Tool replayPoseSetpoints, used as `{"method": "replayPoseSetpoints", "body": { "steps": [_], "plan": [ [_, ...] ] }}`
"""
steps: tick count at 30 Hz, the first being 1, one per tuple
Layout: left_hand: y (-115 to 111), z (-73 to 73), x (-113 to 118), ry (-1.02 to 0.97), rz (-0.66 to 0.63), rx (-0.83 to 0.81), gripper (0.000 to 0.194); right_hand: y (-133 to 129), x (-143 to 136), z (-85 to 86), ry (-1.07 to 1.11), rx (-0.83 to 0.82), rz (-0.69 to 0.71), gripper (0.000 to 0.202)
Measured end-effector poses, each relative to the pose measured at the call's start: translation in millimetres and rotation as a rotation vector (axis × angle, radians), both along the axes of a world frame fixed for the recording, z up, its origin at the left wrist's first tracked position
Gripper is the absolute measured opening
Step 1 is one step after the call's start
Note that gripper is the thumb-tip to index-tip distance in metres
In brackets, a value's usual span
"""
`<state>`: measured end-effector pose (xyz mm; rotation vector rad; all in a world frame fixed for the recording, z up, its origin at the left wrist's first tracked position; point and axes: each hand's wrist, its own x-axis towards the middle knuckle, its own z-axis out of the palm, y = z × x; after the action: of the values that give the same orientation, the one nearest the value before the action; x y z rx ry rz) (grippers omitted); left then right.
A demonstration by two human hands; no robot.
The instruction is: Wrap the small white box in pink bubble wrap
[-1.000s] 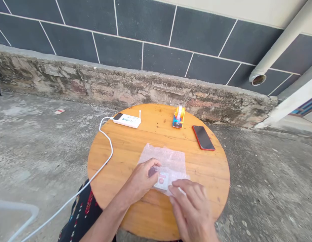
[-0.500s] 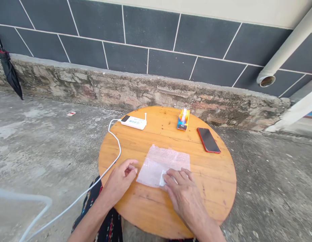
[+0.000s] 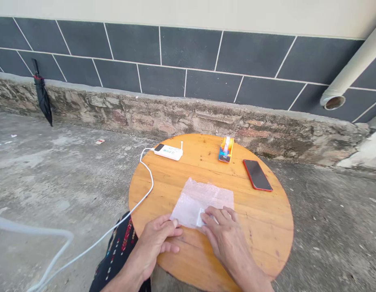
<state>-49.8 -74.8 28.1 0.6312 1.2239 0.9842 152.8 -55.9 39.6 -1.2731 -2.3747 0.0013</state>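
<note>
A sheet of pinkish, translucent bubble wrap (image 3: 203,196) lies flat on the round wooden table (image 3: 267,219). On its near part rests a small whitish item (image 3: 200,217), partly covered by my right hand (image 3: 226,233), whose curled fingers hold it against the sheet. My left hand (image 3: 157,239) is at the sheet's near left corner, with thumb and index finger closed on that corner and the other fingers loosely bent below it.
A white device (image 3: 169,152) with a white cable (image 3: 148,190) sits at the table's far left. A tape dispenser (image 3: 226,149) stands at the back, and a red-edged phone (image 3: 257,175) lies at the right. An umbrella (image 3: 43,95) leans on the wall.
My left hand has moved to the near left corner of the bubble wrap and closed on it. My right hand stays on the small item. The camera view has shifted slightly.
</note>
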Motion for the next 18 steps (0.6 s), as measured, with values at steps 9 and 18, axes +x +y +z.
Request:
{"method": "replayPoseSetpoints", "body": {
  "steps": [9,18],
  "plan": [
    [23.8,-7.6,23.5,0.142,-0.008,0.02,0.033,1.8,2.4,-3.3,-0.007,-0.002,0.004,0.023],
    [35.5,-15.4,25.1,0.255,-0.079,0.088,0.029,3.0,4.6,-4.9,-0.026,-0.008,0.007,0.022]
  ]
}}
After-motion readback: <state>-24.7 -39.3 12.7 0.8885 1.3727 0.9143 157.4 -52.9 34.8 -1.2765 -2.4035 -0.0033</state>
